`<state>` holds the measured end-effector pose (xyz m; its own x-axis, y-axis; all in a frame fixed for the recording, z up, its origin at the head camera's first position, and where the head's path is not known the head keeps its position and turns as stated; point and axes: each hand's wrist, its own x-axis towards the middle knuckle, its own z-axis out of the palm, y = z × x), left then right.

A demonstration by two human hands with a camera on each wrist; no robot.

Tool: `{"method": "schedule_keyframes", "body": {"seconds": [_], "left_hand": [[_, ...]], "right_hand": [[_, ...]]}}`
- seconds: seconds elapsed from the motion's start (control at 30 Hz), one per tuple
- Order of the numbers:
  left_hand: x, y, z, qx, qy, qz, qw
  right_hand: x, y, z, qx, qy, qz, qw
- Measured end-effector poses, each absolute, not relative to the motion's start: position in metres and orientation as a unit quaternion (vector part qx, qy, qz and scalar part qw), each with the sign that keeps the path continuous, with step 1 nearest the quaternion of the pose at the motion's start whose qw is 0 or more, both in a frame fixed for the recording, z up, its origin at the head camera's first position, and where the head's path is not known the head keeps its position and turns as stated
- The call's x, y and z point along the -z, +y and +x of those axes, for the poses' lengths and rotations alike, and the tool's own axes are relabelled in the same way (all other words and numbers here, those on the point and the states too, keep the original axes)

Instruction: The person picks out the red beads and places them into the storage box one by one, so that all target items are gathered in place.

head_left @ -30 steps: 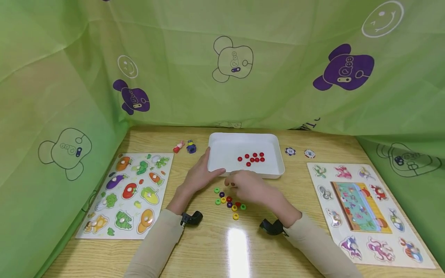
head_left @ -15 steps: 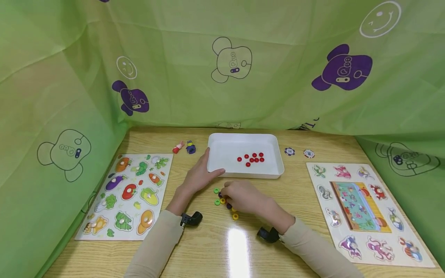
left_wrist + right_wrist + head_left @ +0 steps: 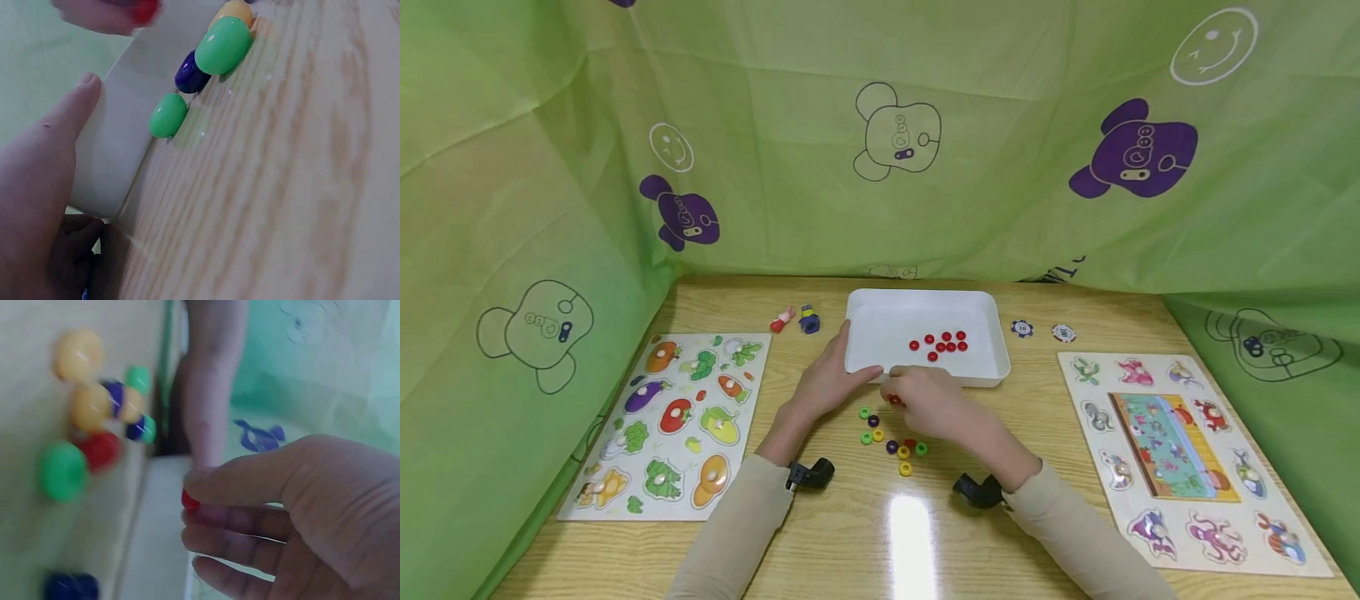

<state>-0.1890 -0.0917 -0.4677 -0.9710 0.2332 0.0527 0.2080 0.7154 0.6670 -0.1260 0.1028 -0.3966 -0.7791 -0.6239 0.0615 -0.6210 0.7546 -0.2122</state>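
A white tray [image 3: 992, 333] stands at the table's back middle with several red rings [image 3: 942, 343] inside. My left hand [image 3: 835, 377] holds its near left corner, thumb along the front wall [image 3: 119, 144]. My right hand [image 3: 925, 400] hovers just in front of the tray and pinches one red ring [image 3: 893, 400] [image 3: 189, 500] between thumb and fingers. On the table below lie several loose rings [image 3: 891, 437] in green, purple, yellow and red.
A vegetable peg puzzle [image 3: 681, 417] lies at the left, a sea-animal puzzle [image 3: 1180, 450] at the right. Two small figures [image 3: 797, 318] sit left of the tray, two poker chips [image 3: 1042, 331] to its right. Green printed cloth [image 3: 880, 133] walls in the table.
My right hand dipped into the loose rings, took a red one and has risen with it toward the tray's front edge. The left hand has stayed on the tray.
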Motion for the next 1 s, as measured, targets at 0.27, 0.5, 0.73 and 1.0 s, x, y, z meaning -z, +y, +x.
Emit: {"method": "schedule_keyframes", "body": {"seconds": [0.27,0.5,0.73,1.0], "left_hand": [[0.466,-0.093,-0.189,-0.356,0.929,0.101,0.021],[0.467,-0.089,-0.190,-0.361,0.926,0.103,0.025],[0.470,-0.090,-0.190,-0.360,0.927,0.102,0.029],[0.469,-0.090,-0.190,-0.366,0.925,0.100,0.031]], "right_hand": [[0.386,0.110,-0.155,0.117,0.955,-0.269,-0.054],[0.405,0.119,-0.181,0.120,0.974,-0.190,-0.030],[0.425,0.120,-0.199,0.120,0.983,-0.139,-0.014],[0.420,0.122,-0.195,0.133,0.978,-0.154,-0.037]]}}
